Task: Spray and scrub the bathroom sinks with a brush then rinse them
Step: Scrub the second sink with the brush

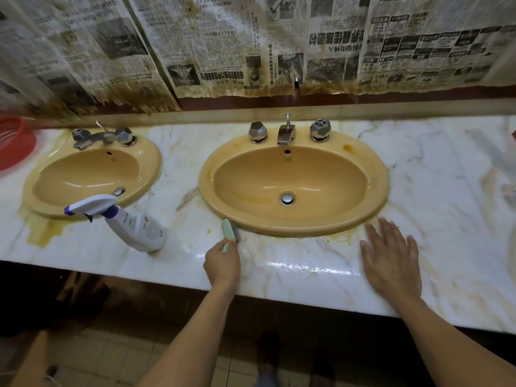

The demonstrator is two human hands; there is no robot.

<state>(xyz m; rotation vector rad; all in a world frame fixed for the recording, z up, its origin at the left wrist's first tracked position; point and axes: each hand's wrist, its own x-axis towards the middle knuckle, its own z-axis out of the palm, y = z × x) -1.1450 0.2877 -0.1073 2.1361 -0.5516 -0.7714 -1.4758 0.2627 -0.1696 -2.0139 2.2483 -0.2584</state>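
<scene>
Two mustard-yellow oval sinks are set in a marble counter: the left sink [92, 174] and the right sink [293, 180]. My left hand [222, 263] grips a pale green scrub brush [229, 231], whose bristles rest on the counter at the right sink's front-left rim. Flat on the wet counter, just right of the same sink's front rim, lies my right hand [391, 261] with fingers spread and nothing in it. A white spray bottle [134, 222] with a purple nozzle stands between the sinks near the counter's front edge.
Chrome taps [286, 132] sit behind the right sink, and another set [103, 136] behind the left. A red plastic basket [14, 143] is at the far left. Stained newspaper [251, 43] covers the wall. Yellow stains ring both sinks. The counter's front edge [279, 296] overhangs the tiled floor.
</scene>
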